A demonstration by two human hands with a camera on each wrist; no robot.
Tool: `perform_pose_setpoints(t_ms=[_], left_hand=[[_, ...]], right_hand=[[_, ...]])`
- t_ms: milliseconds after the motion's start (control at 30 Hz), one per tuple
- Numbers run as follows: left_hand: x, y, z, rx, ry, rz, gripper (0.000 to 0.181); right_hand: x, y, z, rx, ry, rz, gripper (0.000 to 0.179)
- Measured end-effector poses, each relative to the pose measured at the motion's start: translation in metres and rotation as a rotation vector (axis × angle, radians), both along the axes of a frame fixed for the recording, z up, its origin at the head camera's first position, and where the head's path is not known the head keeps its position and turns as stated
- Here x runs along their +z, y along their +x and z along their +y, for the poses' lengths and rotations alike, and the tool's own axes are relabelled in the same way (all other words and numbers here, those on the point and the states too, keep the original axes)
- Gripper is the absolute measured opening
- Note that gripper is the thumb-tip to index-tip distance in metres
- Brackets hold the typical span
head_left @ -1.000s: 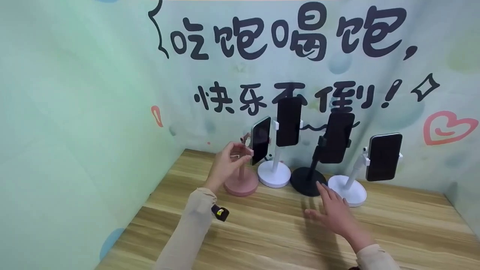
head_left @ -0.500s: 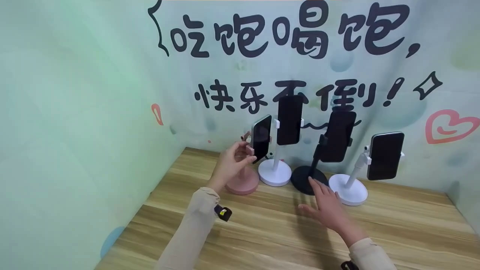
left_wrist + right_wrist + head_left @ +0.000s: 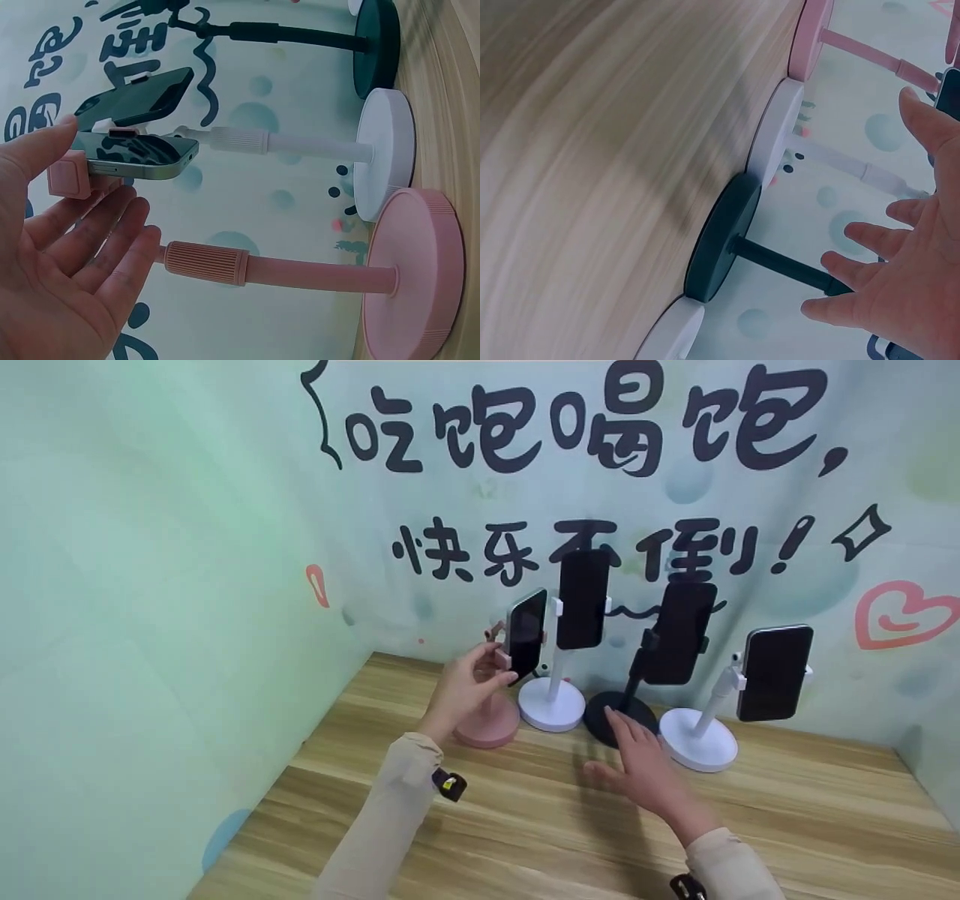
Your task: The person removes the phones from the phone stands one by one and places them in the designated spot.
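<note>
My left hand [image 3: 466, 694] pinches the pink clamp of a pink phone stand [image 3: 487, 729], thumb on one side and fingers on the other. A smartphone [image 3: 527, 626] sits in that clamp, turned at an angle. The left wrist view shows the clamp [image 3: 69, 174] between thumb and fingers, with the stand's post running to its round base [image 3: 416, 277]. My right hand [image 3: 646, 772] hovers with fingers spread in front of the black phone stand [image 3: 611, 721], holding nothing. In the right wrist view, the open hand [image 3: 907, 277] overlaps the black post.
Right of the pink stand are a white stand [image 3: 551, 709], the black one and another white stand [image 3: 699, 741]. Each bears an upright dark-screened phone. The bases stand close together on the wooden table [image 3: 525, 825]. Behind them hangs a printed backdrop [image 3: 450, 495].
My right hand has moved left, from beside the right white stand's base to before the black base. My left hand has shifted slightly right, its thumb now by the phone's lower edge.
</note>
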State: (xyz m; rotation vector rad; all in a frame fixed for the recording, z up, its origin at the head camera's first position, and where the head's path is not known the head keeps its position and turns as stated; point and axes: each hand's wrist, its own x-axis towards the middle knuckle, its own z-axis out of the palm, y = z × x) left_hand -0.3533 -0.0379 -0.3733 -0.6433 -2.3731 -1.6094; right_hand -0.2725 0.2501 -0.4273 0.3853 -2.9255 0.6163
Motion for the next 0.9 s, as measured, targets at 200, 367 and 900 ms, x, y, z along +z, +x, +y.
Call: perform_pose_setpoints(t_ms=[200, 367, 900], left_hand=[[0.0, 0.001, 0.002, 0.001, 0.011, -0.002, 0.047], [0.001, 0.001, 0.003, 0.009, 0.023, 0.0, 0.046], [0.005, 0.008, 0.011, 0.098, 0.056, 0.075, 0.047]], right_hand=[[0.004, -0.001, -0.008, 0.005, 0.001, 0.004, 0.094], [0.005, -0.002, -0.016, 0.001, -0.01, 0.015, 0.093], [0.015, -0.008, -0.037, -0.006, -0.029, 0.078, 0.082]])
